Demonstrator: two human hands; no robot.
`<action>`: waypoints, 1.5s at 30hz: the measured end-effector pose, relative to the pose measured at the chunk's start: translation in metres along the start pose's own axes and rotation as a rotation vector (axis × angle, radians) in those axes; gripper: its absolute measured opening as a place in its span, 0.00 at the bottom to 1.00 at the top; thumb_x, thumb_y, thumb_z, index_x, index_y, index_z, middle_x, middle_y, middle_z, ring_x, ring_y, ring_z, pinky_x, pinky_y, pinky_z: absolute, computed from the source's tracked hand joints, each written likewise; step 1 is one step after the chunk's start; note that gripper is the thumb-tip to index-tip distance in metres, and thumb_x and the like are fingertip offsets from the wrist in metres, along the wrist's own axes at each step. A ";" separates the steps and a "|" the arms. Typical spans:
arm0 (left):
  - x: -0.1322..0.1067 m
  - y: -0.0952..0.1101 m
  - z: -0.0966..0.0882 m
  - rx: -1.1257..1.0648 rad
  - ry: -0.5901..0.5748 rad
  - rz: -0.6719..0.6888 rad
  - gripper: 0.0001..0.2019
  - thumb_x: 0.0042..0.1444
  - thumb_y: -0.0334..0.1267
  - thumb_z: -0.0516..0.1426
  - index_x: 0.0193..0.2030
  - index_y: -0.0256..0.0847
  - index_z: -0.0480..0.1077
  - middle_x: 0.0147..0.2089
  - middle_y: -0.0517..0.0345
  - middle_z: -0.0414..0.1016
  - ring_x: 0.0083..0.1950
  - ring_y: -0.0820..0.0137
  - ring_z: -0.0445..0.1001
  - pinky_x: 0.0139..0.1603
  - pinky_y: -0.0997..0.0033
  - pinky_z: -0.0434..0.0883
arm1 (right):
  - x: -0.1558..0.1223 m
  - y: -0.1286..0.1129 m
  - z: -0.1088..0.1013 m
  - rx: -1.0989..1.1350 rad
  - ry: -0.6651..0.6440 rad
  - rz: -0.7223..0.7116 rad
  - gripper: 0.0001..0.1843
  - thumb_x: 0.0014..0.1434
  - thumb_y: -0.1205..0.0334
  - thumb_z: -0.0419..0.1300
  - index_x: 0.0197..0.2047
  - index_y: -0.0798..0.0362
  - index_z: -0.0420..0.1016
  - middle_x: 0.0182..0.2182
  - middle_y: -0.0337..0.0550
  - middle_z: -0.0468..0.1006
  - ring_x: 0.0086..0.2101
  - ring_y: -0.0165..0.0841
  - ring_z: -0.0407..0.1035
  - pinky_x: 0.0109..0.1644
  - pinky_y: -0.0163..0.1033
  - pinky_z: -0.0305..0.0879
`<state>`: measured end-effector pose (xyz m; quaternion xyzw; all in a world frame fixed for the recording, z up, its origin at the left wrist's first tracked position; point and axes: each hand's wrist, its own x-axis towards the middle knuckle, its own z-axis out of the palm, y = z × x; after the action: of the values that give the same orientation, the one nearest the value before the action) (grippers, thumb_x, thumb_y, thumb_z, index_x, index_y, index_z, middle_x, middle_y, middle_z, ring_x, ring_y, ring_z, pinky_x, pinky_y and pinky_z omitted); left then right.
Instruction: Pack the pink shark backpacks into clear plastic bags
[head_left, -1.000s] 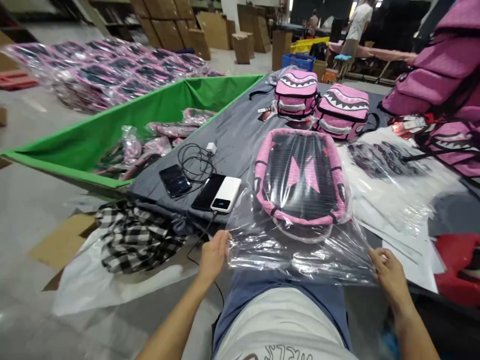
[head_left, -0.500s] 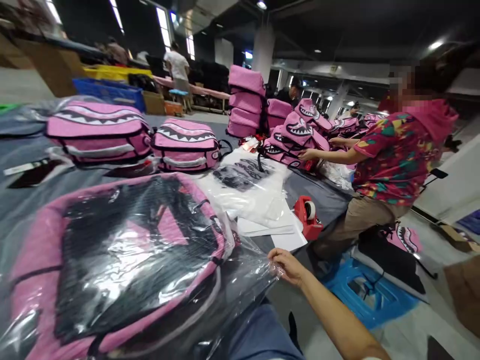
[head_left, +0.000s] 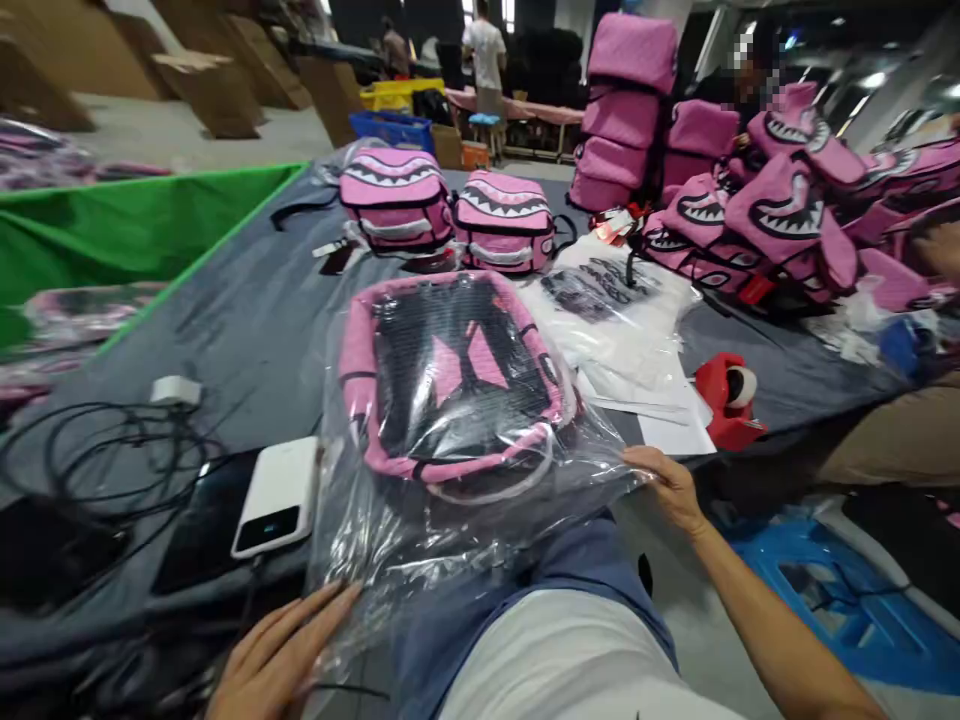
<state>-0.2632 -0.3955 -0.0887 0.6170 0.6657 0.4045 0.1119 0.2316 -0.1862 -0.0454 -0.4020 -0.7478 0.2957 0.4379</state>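
Hands well apart: left hand (head_left: pixel 277 650) flat, fingers straight, on the plastic bag (head_left: pixel 390 545) at its near-left edge; right hand (head_left: pixel 671 485) pinches its near-right corner. Pink backpack (head_left: pixel 450 380) inside, on grey table (head_left: pixel 255 310). Power bank (head_left: pixel 276 495) left, tape dispenser (head_left: pixel 724 400) right.

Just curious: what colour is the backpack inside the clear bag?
The backpack in the clear bag is pink and black; head view.

On your grey table (head_left: pixel 247 310): a white power bank (head_left: pixel 276 497) beside tangled cables (head_left: pixel 112 450) at your left, a red tape dispenser (head_left: pixel 726 405) at your right — two pink shark-mouth backpacks (head_left: pixel 397 200) upright beyond, green bin (head_left: pixel 112 225) far left.
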 end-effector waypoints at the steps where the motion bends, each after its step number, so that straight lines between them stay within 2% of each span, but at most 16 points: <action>1: 0.002 -0.003 -0.001 -0.035 0.008 -0.081 0.22 0.65 0.57 0.50 0.50 0.54 0.81 0.53 0.57 0.83 0.57 0.58 0.79 0.69 0.56 0.69 | 0.002 0.000 -0.001 0.037 0.002 0.036 0.18 0.66 0.43 0.60 0.46 0.44 0.86 0.41 0.47 0.85 0.45 0.43 0.78 0.55 0.50 0.73; 5: 0.014 -0.001 0.004 -0.198 0.070 -0.349 0.26 0.63 0.62 0.51 0.49 0.49 0.81 0.50 0.57 0.84 0.56 0.59 0.80 0.65 0.60 0.73 | 0.014 0.003 0.007 0.104 0.146 0.134 0.24 0.65 0.38 0.59 0.36 0.49 0.85 0.37 0.48 0.85 0.41 0.42 0.78 0.50 0.47 0.74; 7: 0.021 0.010 0.010 -0.258 0.136 -0.364 0.27 0.63 0.63 0.51 0.46 0.46 0.81 0.51 0.54 0.84 0.58 0.58 0.78 0.67 0.59 0.71 | 0.022 0.005 0.021 0.133 0.293 0.135 0.27 0.64 0.36 0.59 0.30 0.50 0.82 0.36 0.48 0.83 0.40 0.40 0.76 0.47 0.45 0.73; 9: 0.030 0.025 0.018 -0.298 0.282 -0.378 0.26 0.62 0.62 0.52 0.42 0.43 0.81 0.49 0.51 0.83 0.55 0.57 0.79 0.64 0.59 0.73 | 0.034 0.006 0.037 0.167 0.440 0.165 0.28 0.64 0.35 0.58 0.28 0.52 0.77 0.30 0.44 0.79 0.33 0.35 0.73 0.38 0.39 0.70; 11: 0.043 0.036 0.027 -0.331 0.453 -0.450 0.25 0.60 0.61 0.54 0.40 0.40 0.80 0.41 0.51 0.83 0.44 0.59 0.81 0.52 0.61 0.78 | 0.046 0.007 0.051 0.189 0.528 0.240 0.28 0.63 0.35 0.58 0.30 0.52 0.75 0.21 0.36 0.70 0.23 0.30 0.64 0.28 0.35 0.62; 13: 0.058 0.041 0.035 -0.365 0.579 -0.529 0.24 0.58 0.60 0.57 0.39 0.38 0.79 0.30 0.55 0.79 0.31 0.65 0.77 0.36 0.66 0.76 | 0.058 0.009 0.061 0.197 0.540 0.319 0.28 0.61 0.33 0.59 0.34 0.53 0.75 0.17 0.30 0.60 0.19 0.27 0.54 0.23 0.33 0.52; 16: 0.081 0.035 0.042 -0.385 0.573 -0.602 0.25 0.54 0.61 0.57 0.38 0.37 0.79 0.19 0.63 0.69 0.21 0.69 0.67 0.25 0.70 0.68 | 0.069 0.015 0.067 0.185 0.471 0.382 0.30 0.56 0.30 0.60 0.36 0.52 0.73 0.15 0.27 0.57 0.17 0.27 0.51 0.20 0.34 0.47; 19: 0.094 0.032 0.044 -0.180 0.554 -0.574 0.27 0.56 0.61 0.55 0.41 0.37 0.78 0.23 0.59 0.72 0.24 0.66 0.69 0.30 0.65 0.70 | 0.070 0.022 0.066 0.161 0.400 0.411 0.29 0.57 0.30 0.59 0.38 0.51 0.72 0.15 0.27 0.56 0.16 0.27 0.51 0.20 0.35 0.46; 22: 0.102 0.053 0.051 0.242 0.627 -0.254 0.24 0.64 0.56 0.53 0.51 0.37 0.76 0.43 0.45 0.81 0.44 0.56 0.76 0.52 0.52 0.69 | 0.067 0.025 0.065 0.183 0.389 0.409 0.28 0.59 0.31 0.58 0.38 0.50 0.70 0.15 0.26 0.55 0.16 0.27 0.50 0.20 0.35 0.45; 23: 0.104 0.065 0.056 0.340 0.595 -0.097 0.22 0.66 0.53 0.53 0.54 0.38 0.74 0.48 0.42 0.80 0.50 0.54 0.76 0.58 0.50 0.65 | 0.067 0.025 0.064 0.200 0.395 0.406 0.27 0.59 0.31 0.58 0.38 0.50 0.70 0.15 0.25 0.54 0.16 0.27 0.50 0.20 0.35 0.45; 25: 0.112 0.095 0.070 0.421 0.418 0.201 0.19 0.68 0.50 0.53 0.56 0.40 0.72 0.52 0.43 0.79 0.55 0.55 0.74 0.65 0.48 0.58 | 0.067 0.023 0.064 0.235 0.408 0.399 0.27 0.59 0.32 0.58 0.39 0.50 0.69 0.15 0.25 0.54 0.16 0.27 0.50 0.20 0.35 0.46; 28: 0.126 0.133 0.092 0.387 0.187 0.441 0.16 0.66 0.50 0.57 0.51 0.40 0.72 0.48 0.48 0.79 0.54 0.57 0.74 0.68 0.49 0.54 | 0.067 0.018 0.063 0.257 0.423 0.400 0.27 0.59 0.32 0.59 0.39 0.50 0.69 0.15 0.25 0.56 0.16 0.26 0.51 0.20 0.34 0.46; 31: 0.135 0.149 0.103 0.344 0.163 0.432 0.12 0.65 0.48 0.59 0.45 0.40 0.71 0.45 0.49 0.78 0.51 0.58 0.73 0.63 0.52 0.58 | 0.066 0.015 0.063 0.266 0.420 0.395 0.26 0.59 0.33 0.59 0.39 0.50 0.69 0.15 0.26 0.57 0.16 0.27 0.52 0.20 0.34 0.47; 36: 0.133 0.151 0.098 0.295 0.013 0.266 0.12 0.64 0.46 0.60 0.35 0.42 0.66 0.47 0.49 0.76 0.52 0.57 0.70 0.56 0.55 0.60 | 0.063 0.015 0.063 0.274 0.425 0.378 0.25 0.61 0.34 0.58 0.39 0.49 0.70 0.15 0.26 0.57 0.16 0.27 0.54 0.20 0.34 0.49; 41: 0.125 0.152 0.094 0.184 -0.031 0.212 0.09 0.68 0.44 0.55 0.38 0.43 0.69 0.51 0.50 0.77 0.55 0.58 0.70 0.59 0.54 0.58 | 0.062 0.020 0.065 0.290 0.419 0.378 0.26 0.61 0.33 0.57 0.40 0.49 0.69 0.15 0.26 0.58 0.16 0.28 0.54 0.20 0.34 0.49; 45: 0.143 0.153 0.084 0.077 -0.115 0.164 0.13 0.69 0.44 0.51 0.36 0.44 0.71 0.46 0.54 0.80 0.50 0.61 0.73 0.58 0.54 0.58 | 0.064 0.018 0.067 0.240 0.447 0.336 0.26 0.62 0.32 0.55 0.39 0.49 0.69 0.15 0.26 0.58 0.16 0.28 0.54 0.21 0.35 0.53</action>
<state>-0.1277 -0.2448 0.0102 0.6954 0.6205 0.3505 0.0926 0.1594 -0.1281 -0.0623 -0.5205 -0.5154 0.3544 0.5812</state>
